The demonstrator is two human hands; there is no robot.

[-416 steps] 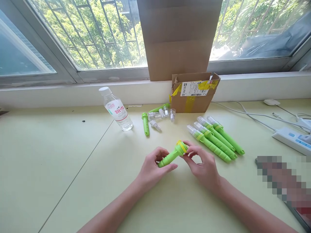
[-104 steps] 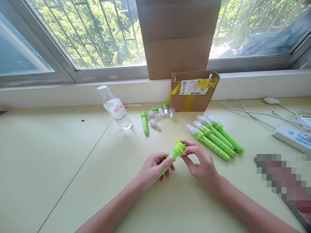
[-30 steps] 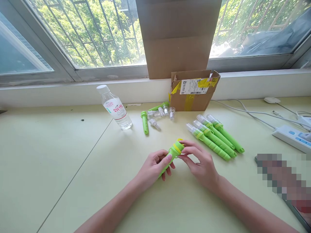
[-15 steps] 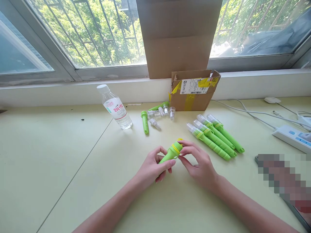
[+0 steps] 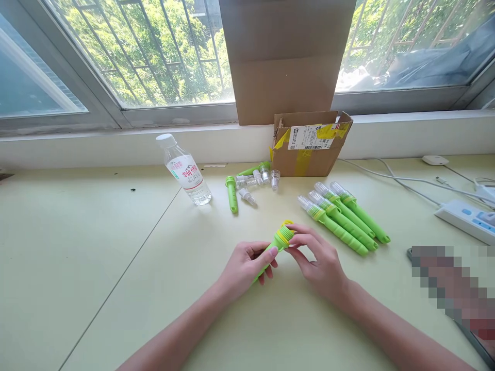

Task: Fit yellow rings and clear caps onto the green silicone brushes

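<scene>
My left hand (image 5: 247, 268) is closed around a green plastic handle (image 5: 274, 248), thumb along its side. The handle tilts up to the right, with its threaded end uppermost. A yellow ring (image 5: 286, 223) circles the threads and sticks out at the far side. My right hand (image 5: 320, 255) pinches the ring at the threaded end; its fingertips partly hide the contact. To the right lie several green handles with clear caps (image 5: 336, 221). Behind my hands are a loose green handle (image 5: 232, 196), a small white-and-clear nozzle-like piece (image 5: 247, 197) and a clear cap (image 5: 275, 180).
A water bottle (image 5: 188, 175) stands at the back left. An open cardboard box (image 5: 305, 159) is against the sill under the window. On the right are a power strip (image 5: 467, 220), white cables (image 5: 402, 178) and a phone-like slab (image 5: 474, 337), partly pixelated.
My left hand has slid down the green handle, so more of it shows below the threads. The threaded end has shifted slightly right. My right fingers stay at the ring.
</scene>
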